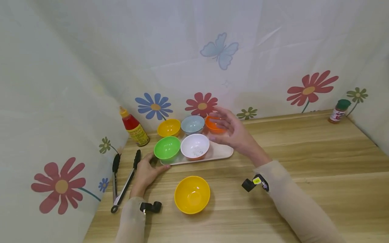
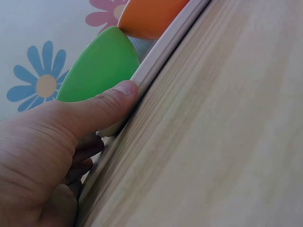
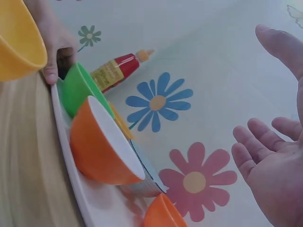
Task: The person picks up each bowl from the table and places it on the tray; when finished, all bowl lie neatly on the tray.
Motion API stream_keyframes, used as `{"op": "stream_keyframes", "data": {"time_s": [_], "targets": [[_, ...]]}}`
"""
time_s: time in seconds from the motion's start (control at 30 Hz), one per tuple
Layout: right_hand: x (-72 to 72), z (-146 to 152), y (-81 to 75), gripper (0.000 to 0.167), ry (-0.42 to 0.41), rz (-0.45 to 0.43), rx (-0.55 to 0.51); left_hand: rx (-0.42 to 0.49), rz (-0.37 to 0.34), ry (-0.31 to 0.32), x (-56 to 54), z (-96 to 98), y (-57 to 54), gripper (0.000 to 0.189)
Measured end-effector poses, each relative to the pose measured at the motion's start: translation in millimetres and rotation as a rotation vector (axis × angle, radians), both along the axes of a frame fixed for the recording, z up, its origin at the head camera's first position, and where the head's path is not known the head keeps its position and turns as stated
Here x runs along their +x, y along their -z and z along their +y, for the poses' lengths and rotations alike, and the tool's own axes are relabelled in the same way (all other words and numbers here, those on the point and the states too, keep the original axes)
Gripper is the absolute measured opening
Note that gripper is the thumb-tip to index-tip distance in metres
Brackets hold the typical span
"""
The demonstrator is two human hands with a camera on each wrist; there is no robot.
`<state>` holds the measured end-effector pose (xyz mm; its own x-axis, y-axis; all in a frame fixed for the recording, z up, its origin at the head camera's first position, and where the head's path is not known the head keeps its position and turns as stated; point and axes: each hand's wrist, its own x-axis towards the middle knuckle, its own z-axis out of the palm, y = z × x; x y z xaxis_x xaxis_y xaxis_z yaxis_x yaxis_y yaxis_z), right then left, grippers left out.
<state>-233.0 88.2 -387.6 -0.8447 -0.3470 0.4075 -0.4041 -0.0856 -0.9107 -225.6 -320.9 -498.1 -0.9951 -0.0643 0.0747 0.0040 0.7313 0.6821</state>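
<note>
A pale tray (image 1: 220, 151) carries several small bowls. The green bowl (image 1: 167, 148) and the white-lined orange bowl (image 1: 195, 145) stand in front. Behind them are a yellow bowl (image 1: 169, 127), a grey-blue bowl (image 1: 192, 124) and an orange bowl (image 1: 214, 125). My left hand (image 1: 148, 172) grips the tray's left end; the left wrist view shows the thumb (image 2: 111, 101) against its edge beside the green bowl and the other fingers curled lower, partly hidden. My right hand (image 1: 232, 133) is raised over the tray's right end, fingers spread and holding nothing, partly covering the orange bowl.
A larger yellow bowl (image 1: 192, 195) sits on the wooden table before the tray. Black-tipped tongs (image 1: 125, 185) lie left of my left hand. A red sauce bottle (image 1: 134, 128) stands back left, a green-capped jar (image 1: 339, 111) far right, near the flowered wall sheet.
</note>
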Motion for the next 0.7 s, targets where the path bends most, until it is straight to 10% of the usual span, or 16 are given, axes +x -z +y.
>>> {"op": "stream_keyframes", "data": {"time_s": [0.7], "targets": [[52.1,-15,60.0,0.101,-0.307,-0.083,0.108,-0.036,-0.04,-0.022,-2.2,1.5,-0.9,0.111]]}}
